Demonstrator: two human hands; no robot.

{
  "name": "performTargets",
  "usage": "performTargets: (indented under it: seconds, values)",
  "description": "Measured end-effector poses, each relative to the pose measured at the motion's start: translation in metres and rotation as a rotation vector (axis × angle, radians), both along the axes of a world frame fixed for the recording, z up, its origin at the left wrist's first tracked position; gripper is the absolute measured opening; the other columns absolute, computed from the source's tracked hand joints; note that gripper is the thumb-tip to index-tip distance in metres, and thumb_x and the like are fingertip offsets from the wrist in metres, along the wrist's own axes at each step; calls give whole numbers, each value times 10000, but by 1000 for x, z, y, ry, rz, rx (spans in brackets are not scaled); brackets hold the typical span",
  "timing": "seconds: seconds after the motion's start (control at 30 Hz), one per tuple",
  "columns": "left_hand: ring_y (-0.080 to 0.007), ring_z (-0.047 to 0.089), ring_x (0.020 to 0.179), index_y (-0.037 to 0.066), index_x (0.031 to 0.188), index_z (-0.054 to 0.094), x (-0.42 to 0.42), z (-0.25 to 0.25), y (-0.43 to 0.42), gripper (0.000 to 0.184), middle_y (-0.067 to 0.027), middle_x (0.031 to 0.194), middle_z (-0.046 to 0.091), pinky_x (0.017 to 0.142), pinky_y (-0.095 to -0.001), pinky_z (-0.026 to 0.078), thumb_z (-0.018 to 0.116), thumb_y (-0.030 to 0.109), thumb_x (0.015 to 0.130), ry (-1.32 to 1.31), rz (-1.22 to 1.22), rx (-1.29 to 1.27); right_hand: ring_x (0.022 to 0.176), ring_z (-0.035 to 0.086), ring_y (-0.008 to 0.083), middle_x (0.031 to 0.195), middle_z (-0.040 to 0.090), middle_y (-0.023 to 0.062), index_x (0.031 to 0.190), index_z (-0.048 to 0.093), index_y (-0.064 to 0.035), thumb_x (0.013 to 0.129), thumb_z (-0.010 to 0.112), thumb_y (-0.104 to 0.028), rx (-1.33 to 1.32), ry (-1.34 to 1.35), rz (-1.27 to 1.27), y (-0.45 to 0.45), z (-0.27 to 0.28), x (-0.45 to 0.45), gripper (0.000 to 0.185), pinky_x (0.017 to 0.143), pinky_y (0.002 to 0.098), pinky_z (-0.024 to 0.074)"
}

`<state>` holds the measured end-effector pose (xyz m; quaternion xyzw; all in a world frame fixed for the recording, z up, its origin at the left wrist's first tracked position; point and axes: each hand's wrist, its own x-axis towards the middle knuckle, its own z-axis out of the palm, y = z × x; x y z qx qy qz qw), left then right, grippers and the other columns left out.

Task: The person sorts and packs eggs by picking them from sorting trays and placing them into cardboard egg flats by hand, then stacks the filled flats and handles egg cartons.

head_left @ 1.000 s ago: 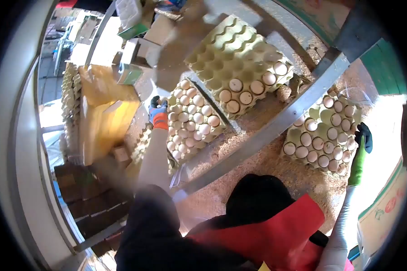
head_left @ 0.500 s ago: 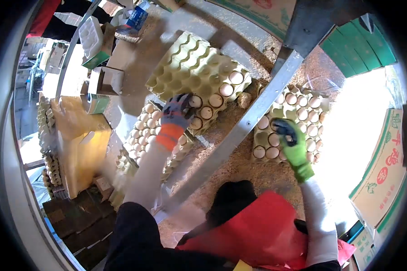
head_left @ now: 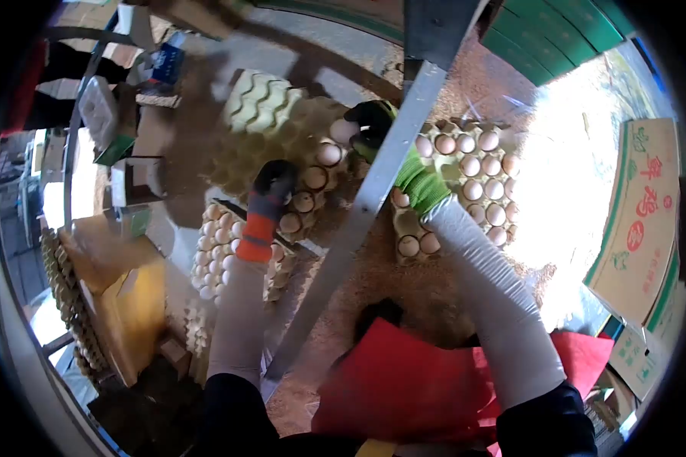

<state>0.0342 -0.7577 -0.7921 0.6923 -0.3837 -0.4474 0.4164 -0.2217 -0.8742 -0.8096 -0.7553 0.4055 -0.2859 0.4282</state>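
At the tray's (head_left: 301, 122) right edge an egg (head_left: 343, 131) is being held by the nearer, half-closed right hand (head_left: 375, 116); any left hand (head_left: 273, 186) hold is being hidden.

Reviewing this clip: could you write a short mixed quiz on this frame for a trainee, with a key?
1. True or false: both hands wear gloves of the same colour.
2. What crosses slantwise between the middle egg tray and the right egg tray in this view?
(a) a rope
(b) a metal bar
(c) a hose
3. Which hand is nearer the farthest egg in the middle tray's row?

Key:
1. False; the left hand has an orange cuff, the right hand has green.
2. b
3. The right hand.
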Motion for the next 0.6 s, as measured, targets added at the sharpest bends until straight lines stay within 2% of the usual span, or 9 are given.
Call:
performTargets:
  seconds: [0.03, 0.07, 0.17, 0.3, 0.37, 0.4, 0.5, 0.6]
  values:
    - [-246, 642, 946, 110, 1185, 579, -8, -7, -7, 470, -93, 1068, 648, 756, -367, 516, 670, 404, 830, -540, -234, -105, 1057, 611, 274, 1166, 627, 142, 1205, 580, -24, 875, 580, -166, 10, -29, -12, 4, -1, 2, 360, 908, 387, 489]
    - [-246, 642, 946, 110, 1185, 579, -16, -10, -8, 470, -93, 1068, 648, 756, -367, 516, 670, 404, 830, -515, -264, -108, 1057, 610, 276, 1164, 627, 144, 1203, 582, -25, 874, 582, -176, 13, -51, -22, 7, -1, 7, 362, 909, 387, 488]
    - [-339, 629, 952, 104, 1080, 625, -39, 5, -23, 512, -138, 1063, 658, 813, -426, 507, 802, 356, 670, -999, -305, 74, 1059, 606, 280, 1157, 626, 148, 1194, 587, -29, 871, 587, -206, -1, -79, -19, 18, -5, 34, 369, 913, 388, 485]
    - [-281, 637, 946, 98, 1111, 637, -21, 0, -13, 485, -108, 1058, 670, 808, -390, 511, 814, 268, 693, -831, -296, 96, 1061, 601, 286, 1147, 626, 153, 1183, 594, -33, 868, 593, -247, -12, -77, 46, 43, -5, 72, 381, 918, 389, 480]
    - [-199, 627, 941, 83, 1186, 623, -10, -19, -3, 470, -72, 1069, 671, 807, -334, 508, 784, 188, 757, -430, -106, -117, 1062, 598, 289, 1142, 625, 155, 1178, 598, -35, 866, 596, -267, 27, -115, 52, 57, -5, 60, 388, 920, 390, 477]
    - [-140, 602, 945, 59, 1217, 614, -22, 4, -6, 434, -43, 1066, 667, 819, -285, 496, 745, 103, 806, -375, -107, -133, 1063, 597, 290, 1140, 625, 157, 1175, 600, -36, 865, 598, -277, 43, -125, 49, 58, -6, 52, 392, 921, 390, 476]
    - [-141, 606, 953, 53, 1193, 630, -30, 19, -10, 384, -42, 1079, 666, 838, -279, 493, 726, 93, 823, -359, -136, -83, 1065, 593, 294, 1133, 625, 161, 1167, 605, -40, 863, 603, -307, 18, -89, 59, 43, -12, 46, 405, 925, 391, 472]
    - [-140, 606, 948, 44, 1187, 635, -35, 12, -13, 365, -37, 1089, 662, 846, -280, 489, 719, 101, 836, -305, -100, -130, 1066, 589, 299, 1126, 624, 164, 1158, 610, -43, 860, 608, -337, -152, 77, 189, 12, -31, 63, 419, 929, 392, 468]
